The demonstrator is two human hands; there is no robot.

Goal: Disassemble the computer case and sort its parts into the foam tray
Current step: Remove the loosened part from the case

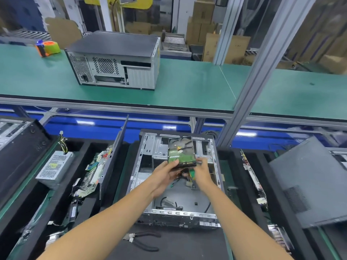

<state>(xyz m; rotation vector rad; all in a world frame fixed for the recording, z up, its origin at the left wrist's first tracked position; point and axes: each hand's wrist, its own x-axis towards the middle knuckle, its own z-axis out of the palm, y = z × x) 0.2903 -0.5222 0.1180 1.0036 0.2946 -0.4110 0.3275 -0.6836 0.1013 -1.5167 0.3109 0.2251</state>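
Observation:
An opened computer case (148,177) lies flat in front of me, with loose cables inside. Above it I hold a hard drive (181,152), its green circuit board facing up. My left hand (165,175) grips the drive's near left corner from below. My right hand (201,170) is at the drive's near right edge, blurred, with fingers curled by the connector end. A black foam tray (88,147) to the left holds a power supply (54,168), a motherboard (93,171) standing in a slot, and a side panel (116,147).
Pliers (144,241) lie on the black mat near me. Another foam tray (262,166) with boards stands at the right, beside a dark case panel (309,184). A closed case (114,61) and a tape dispenser (47,47) sit on the green shelf. An aluminium post (249,87) rises at the right.

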